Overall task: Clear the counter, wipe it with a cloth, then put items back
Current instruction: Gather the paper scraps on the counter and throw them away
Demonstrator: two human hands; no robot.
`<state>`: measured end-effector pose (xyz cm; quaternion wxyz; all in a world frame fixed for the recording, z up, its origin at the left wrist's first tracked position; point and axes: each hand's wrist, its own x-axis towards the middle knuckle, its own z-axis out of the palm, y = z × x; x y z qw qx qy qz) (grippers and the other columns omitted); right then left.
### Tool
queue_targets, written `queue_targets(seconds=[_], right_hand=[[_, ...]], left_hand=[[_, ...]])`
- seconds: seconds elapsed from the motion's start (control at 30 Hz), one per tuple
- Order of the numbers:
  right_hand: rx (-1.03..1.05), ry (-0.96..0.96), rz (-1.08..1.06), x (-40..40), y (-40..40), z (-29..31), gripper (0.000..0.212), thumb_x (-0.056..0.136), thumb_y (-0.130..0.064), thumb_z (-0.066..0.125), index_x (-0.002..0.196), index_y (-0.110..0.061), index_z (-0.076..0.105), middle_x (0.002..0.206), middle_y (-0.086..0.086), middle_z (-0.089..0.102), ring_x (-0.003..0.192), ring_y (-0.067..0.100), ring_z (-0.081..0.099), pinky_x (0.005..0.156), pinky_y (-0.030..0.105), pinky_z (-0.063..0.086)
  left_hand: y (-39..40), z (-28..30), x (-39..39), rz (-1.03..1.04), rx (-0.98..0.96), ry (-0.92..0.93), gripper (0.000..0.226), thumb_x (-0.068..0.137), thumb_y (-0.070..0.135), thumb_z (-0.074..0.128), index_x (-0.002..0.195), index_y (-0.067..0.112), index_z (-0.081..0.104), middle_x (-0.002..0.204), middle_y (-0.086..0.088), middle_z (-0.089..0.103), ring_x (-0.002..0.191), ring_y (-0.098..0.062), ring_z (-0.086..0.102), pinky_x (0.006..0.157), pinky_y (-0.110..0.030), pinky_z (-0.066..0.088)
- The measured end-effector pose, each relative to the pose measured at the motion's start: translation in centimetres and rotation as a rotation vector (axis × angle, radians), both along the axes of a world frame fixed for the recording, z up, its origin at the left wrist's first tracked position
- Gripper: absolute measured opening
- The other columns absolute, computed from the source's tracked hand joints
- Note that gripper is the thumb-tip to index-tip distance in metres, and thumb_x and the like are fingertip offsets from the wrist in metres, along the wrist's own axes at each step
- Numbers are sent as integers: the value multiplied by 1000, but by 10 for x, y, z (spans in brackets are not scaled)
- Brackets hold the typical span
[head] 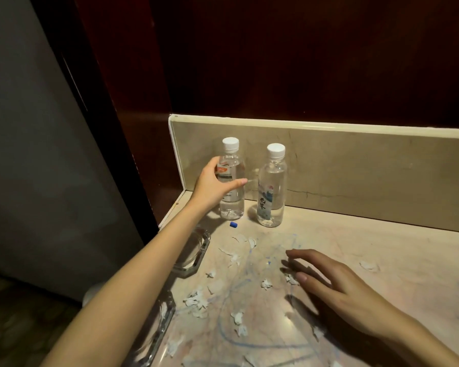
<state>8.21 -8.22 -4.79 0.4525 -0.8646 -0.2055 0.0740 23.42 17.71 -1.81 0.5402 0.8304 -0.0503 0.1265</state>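
Worktop [355,247]: pale marble with a low backsplash; blue scribble marks and torn white paper scraps [196,300] are scattered over it. Not yet cleared, not yet wiped.
Left bottle [231,178]: clear, white cap, upright in the back left corner, near the backsplash.
Right bottle [272,186]: same kind, upright just beside the first, apart from it.
Left hand [212,185]: reaches to the left bottle; thumb in front and fingers curving round its label. Contact looks begun, but a firm hold cannot be confirmed.
Right hand [337,284]: fingers straight and spread, low over the scraps mid-worktop, holding nothing.
Ashtrays: one glass ashtray [194,250] at the left edge, partly under the left forearm; a second [154,332] nearer the viewer, also at the edge.
Blue cap [233,224]: small, lying loose in front of the left bottle.
Cloth: none in view.
Step in hand (judgement): removal of the first bottle.
Risks (judgement): a loose hold could let the bottle slip or tip into its neighbour; the forearm passing over the ashtray could nudge it off the edge; the blue cap could roll away if brushed; scraps could be swept to the floor.
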Motion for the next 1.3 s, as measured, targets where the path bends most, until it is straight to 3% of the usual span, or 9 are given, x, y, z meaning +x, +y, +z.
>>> queue_targets(seconds=[0.17,0.27,0.37,0.6,0.8,0.93,1.0,1.07,1.3], right_hand=[[25,-9,3,-2,-1,-5,50,85,-66,48,123,-35,54,123,-26,59,118,-12,51,94,7,38],[21,18,9,-3,-2,-8,38,90,-52,52,124,-34,53,125,-20,60,119,-6,53,101,19,41],[5,9,19,-4,2,-5,37,90,-47,52,124,-33,53,124,-19,61,118,-6,54,100,20,41],[-31,-8,42,-9,13,7,39,87,-42,49,124,-31,52,124,-24,56,110,-23,47,86,0,33],[-23,-8,59,-11,14,10,39,88,-42,48,124,-31,52,125,-26,53,109,-26,45,86,-2,31],[-25,-19,67,-12,11,5,41,85,-49,47,124,-35,52,126,-25,55,114,-19,47,90,1,32],[-22,-9,68,-13,8,4,41,86,-49,47,124,-35,52,127,-24,55,115,-18,47,91,2,33],[-25,-10,69,-14,6,2,41,86,-49,47,124,-35,52,127,-25,55,116,-17,47,92,3,33],[41,46,52,-18,-1,0,40,87,-43,50,124,-28,54,127,-19,58,116,-13,51,93,4,36]], left_hand=[[21,-8,-7,-94,56,211,86,64,56,71,134,15,44,129,2,56,120,-17,54,98,-29,43],[45,-23,-14,-74,431,405,104,70,79,49,148,14,26,151,-6,35,137,-24,37,108,-39,33],[54,-35,-17,-39,839,547,96,83,77,33,144,2,32,155,-19,22,143,-33,23,115,-45,24],[15,-31,-48,-147,1051,450,71,95,61,29,124,1,52,144,-21,40,129,-33,40,105,-42,37],[-27,-31,-79,-194,1246,397,82,93,65,25,146,3,30,154,-24,20,139,-38,26,114,-43,23],[-39,-33,-96,-279,1160,382,82,93,64,29,142,-2,30,152,-24,24,140,-35,24,114,-42,23],[-37,-30,-99,-316,1006,342,62,93,61,38,117,5,48,130,-15,49,113,-28,47,91,-37,39],[-32,-22,-99,-305,850,320,46,92,57,46,102,11,48,105,-5,55,89,-20,48,72,-32,36],[-5,-9,-62,62,634,269,68,84,47,65,134,8,40,128,-9,57,110,-24,57,92,-35,48]])
